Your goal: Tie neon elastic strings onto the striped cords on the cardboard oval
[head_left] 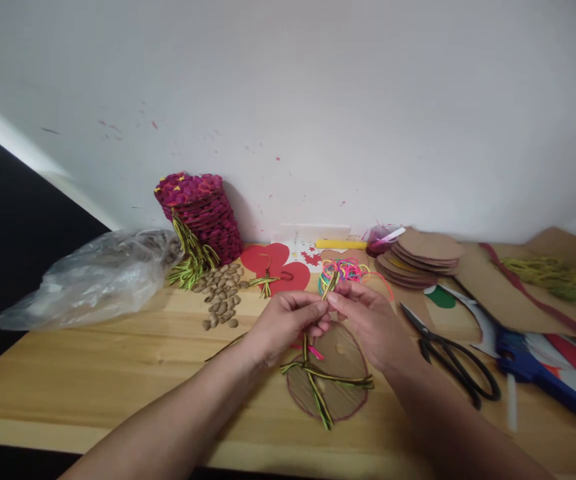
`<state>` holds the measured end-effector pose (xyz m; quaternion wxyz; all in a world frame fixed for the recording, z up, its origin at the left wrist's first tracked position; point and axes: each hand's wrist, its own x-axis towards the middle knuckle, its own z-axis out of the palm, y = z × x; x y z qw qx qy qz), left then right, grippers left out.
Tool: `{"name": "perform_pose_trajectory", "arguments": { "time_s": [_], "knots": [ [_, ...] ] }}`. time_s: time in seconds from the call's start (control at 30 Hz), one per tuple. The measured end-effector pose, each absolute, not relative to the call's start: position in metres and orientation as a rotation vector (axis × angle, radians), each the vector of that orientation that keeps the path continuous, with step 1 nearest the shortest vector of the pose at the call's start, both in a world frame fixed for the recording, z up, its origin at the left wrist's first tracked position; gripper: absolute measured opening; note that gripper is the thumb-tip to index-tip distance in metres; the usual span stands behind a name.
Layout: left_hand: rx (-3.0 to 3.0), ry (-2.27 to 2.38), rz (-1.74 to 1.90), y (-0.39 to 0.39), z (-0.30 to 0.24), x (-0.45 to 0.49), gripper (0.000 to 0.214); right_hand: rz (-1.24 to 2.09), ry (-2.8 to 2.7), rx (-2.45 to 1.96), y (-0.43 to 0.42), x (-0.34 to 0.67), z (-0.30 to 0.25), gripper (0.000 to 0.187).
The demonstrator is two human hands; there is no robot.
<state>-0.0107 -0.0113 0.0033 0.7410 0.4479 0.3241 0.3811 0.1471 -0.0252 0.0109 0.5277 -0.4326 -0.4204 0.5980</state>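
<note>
My left hand [288,321] and my right hand [368,321] meet above the wooden table [93,373], both pinching a thin bundle of yellow, green and black strands [329,285]. The strands run down between the hands to a loose crossed bunch [318,380] with a pink band at its knot. That bunch lies on a round brown cardboard disc [343,360] with a red outline. A tangle of coloured rubber bands [345,270] sits just beyond my fingers.
A woven magenta basket [201,213] stands at the wall, with seeds [221,297] and red paper hearts [273,263] beside it. A clear plastic bag [93,277] lies left. Black scissors [448,353], a blue glue gun [543,373] and stacked cardboard discs [421,257] lie right.
</note>
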Motion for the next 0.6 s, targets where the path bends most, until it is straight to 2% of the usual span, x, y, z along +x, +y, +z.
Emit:
{"name": "perform_pose_trajectory", "arguments": {
  "time_s": [0.6],
  "knots": [
    [0.941,0.767,0.796,-0.014,0.009,-0.010,0.021,1.457,-0.783,-0.924,-0.018,0.158,0.014,0.017]
  ]
}}
